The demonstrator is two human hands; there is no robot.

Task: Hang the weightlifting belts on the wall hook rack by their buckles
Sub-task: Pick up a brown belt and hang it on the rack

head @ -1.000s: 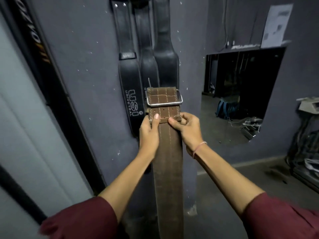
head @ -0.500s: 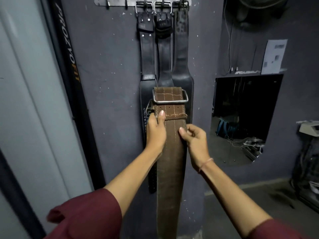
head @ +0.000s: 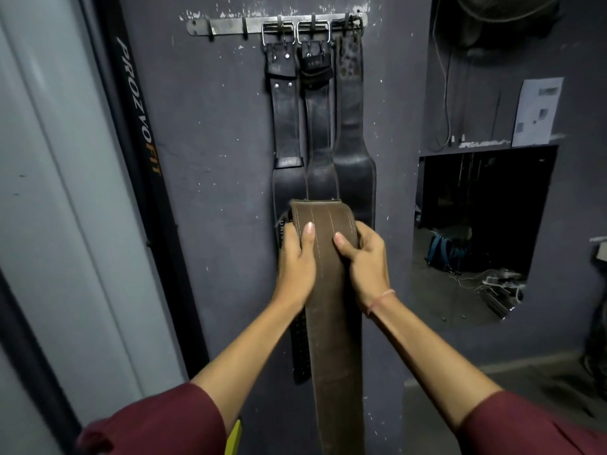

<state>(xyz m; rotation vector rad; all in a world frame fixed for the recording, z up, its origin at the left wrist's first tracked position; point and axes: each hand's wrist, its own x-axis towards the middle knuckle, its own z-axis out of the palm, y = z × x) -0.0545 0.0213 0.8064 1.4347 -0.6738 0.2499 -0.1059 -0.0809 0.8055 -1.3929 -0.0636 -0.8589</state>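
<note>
A brown leather belt (head: 331,323) hangs down in front of me. My left hand (head: 295,257) grips its left edge and my right hand (head: 364,261) grips its right edge, thumbs on the front. Its top end is folded back away from me, so the buckle is hidden. High on the dark wall is a metal hook rack (head: 230,26). Three black belts (head: 320,133) hang from the rack's right-hand hooks by their buckles, just behind the brown belt.
The rack's left hooks (head: 244,27) carry nothing. A black post with lettering (head: 141,133) stands left of the wall panel. A dark opening in the wall (head: 476,224) lies to the right, with a paper sheet (head: 537,111) above it.
The belt's buckle end, upright before, has folded back out of sight. My right hand rose level with my left. The view tilted up, bringing the whole rack into sight.
</note>
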